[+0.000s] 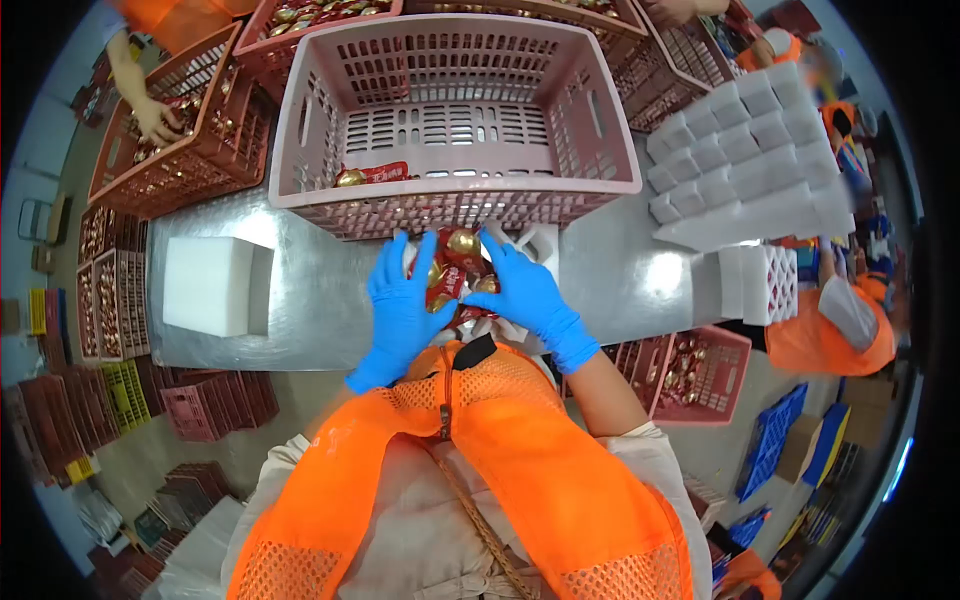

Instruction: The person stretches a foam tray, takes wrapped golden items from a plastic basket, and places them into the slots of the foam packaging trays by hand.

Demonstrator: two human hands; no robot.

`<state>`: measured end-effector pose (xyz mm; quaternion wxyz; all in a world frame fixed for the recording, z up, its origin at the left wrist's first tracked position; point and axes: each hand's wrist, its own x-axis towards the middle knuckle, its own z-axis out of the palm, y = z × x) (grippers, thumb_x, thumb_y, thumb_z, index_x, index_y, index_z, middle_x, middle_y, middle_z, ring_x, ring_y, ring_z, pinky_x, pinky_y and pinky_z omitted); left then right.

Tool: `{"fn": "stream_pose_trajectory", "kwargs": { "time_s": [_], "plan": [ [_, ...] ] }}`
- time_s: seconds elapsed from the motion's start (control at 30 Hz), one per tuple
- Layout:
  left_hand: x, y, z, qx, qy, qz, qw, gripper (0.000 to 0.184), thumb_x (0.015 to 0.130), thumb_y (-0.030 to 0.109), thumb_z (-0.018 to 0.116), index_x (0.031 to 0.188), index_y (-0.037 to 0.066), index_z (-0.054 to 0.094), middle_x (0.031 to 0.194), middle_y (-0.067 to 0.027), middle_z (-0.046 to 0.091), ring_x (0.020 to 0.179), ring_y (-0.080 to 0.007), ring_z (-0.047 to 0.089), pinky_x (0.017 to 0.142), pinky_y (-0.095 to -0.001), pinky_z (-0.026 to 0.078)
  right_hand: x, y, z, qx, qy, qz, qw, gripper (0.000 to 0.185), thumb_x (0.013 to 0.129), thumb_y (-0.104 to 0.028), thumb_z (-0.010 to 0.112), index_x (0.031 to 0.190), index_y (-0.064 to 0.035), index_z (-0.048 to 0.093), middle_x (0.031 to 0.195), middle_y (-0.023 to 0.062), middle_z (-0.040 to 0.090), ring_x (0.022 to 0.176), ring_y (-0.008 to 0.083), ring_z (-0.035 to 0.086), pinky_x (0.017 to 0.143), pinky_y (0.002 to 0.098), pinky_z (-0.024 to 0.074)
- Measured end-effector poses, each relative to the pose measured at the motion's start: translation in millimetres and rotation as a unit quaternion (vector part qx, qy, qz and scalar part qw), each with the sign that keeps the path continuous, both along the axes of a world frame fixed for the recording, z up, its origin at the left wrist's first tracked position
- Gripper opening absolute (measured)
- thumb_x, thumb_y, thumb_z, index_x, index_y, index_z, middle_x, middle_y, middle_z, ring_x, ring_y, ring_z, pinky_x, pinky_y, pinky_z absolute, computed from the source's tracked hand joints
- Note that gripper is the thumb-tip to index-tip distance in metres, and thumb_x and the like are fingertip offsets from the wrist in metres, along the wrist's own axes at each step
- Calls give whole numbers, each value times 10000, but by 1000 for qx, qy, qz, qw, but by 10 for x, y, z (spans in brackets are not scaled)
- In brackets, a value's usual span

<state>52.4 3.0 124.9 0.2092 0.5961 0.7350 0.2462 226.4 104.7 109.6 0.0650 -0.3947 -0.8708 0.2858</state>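
Several red packets with gold round parts are bunched between my two blue-gloved hands at the table's front edge. My left hand is on their left side, its fingers stretched forward and its thumb against the packets. From the right, my right hand grips the bunch, with its thumb over a gold part and its index finger at the far side. White foam shows behind and beneath the packets, mostly hidden. Just beyond my hands stands a pale pink plastic crate, with a red-and-gold packet inside it.
A white foam block lies on the metal table at left. Stacked white foam trays stand at right. Red crates of packets surround the table; a co-worker's hand reaches into one. Another crate sits below right.
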Motion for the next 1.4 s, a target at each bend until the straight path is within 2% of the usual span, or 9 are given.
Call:
{"fn": "stream_pose_trajectory", "kwargs": {
  "time_s": [0.03,0.23,0.33,0.47,0.7,0.93,1.2,1.27,1.4],
  "plan": [
    [-25,28,-43,126,76,-55,988,776,694,205,676,1392,188,336,1407,-193,272,1306,-425,223,1036,-527,222,60,8,-19,-12,26,28,999,1010,650,-485,733,1406,-59,215,1239,222,461,1048,358,533,806,430,484],
    [-141,301,-293,50,63,-230,970,675,728,301,641,1354,234,396,1436,-119,264,1299,-426,233,1046,-593,109,209,-14,-72,-126,161,-101,974,877,692,-280,752,1392,-85,262,1258,174,467,1054,304,538,858,381,458],
    [-101,281,-340,66,21,-167,983,778,670,573,674,1296,172,442,1396,-125,305,1280,-401,249,1029,-596,115,212,-66,-344,-5,397,-343,851,287,881,-167,559,1130,-25,538,1016,78,576,839,123,527,744,264,439],
    [195,264,-191,28,9,-80,996,915,516,648,728,1190,84,474,1314,-169,330,1285,-400,213,1001,-630,96,132,-58,-406,-29,462,-490,738,273,955,-207,430,1079,8,545,988,84,579,819,127,538,739,265,439],
    [393,391,-253,26,21,-70,997,781,619,539,721,1244,142,473,1297,-175,346,1242,-412,274,984,-614,163,331,-3,-171,-244,578,-371,685,267,933,-207,477,1089,-2,546,993,79,578,863,140,544,795,267,434],
    [269,361,-304,25,18,-46,998,491,743,401,676,1186,219,571,1276,-146,391,1206,-324,366,1025,-613,119,756,-399,-264,45,117,-197,972,758,616,-293,789,1271,-71,479,1343,199,338,1194,366,331,987,451,309],
    [187,260,-312,55,-8,-59,997,517,730,353,708,1206,221,557,1281,-140,387,1208,-321,372,1052,-527,160,723,-431,-326,36,243,-244,938,695,652,-139,767,1275,-64,469,1274,152,433,1152,274,435,948,376,383],
    [191,245,-303,58,-16,-59,996,533,714,361,716,1204,221,557,1301,-140,377,1235,-317,355,1064,-548,130,742,-346,-241,-198,453,-270,826,686,688,-95,739,1304,-56,440,1247,106,470,1085,180,492,873,301,444],
    [203,213,-231,33,-8,-59,998,550,710,381,713,1211,223,552,1312,-135,366,1253,-322,326,1059,-564,117,902,-98,75,-438,477,-215,731,679,750,-82,687,1349,-18,374,1272,88,469,1135,172,471,953,311,414]
  ]
}}
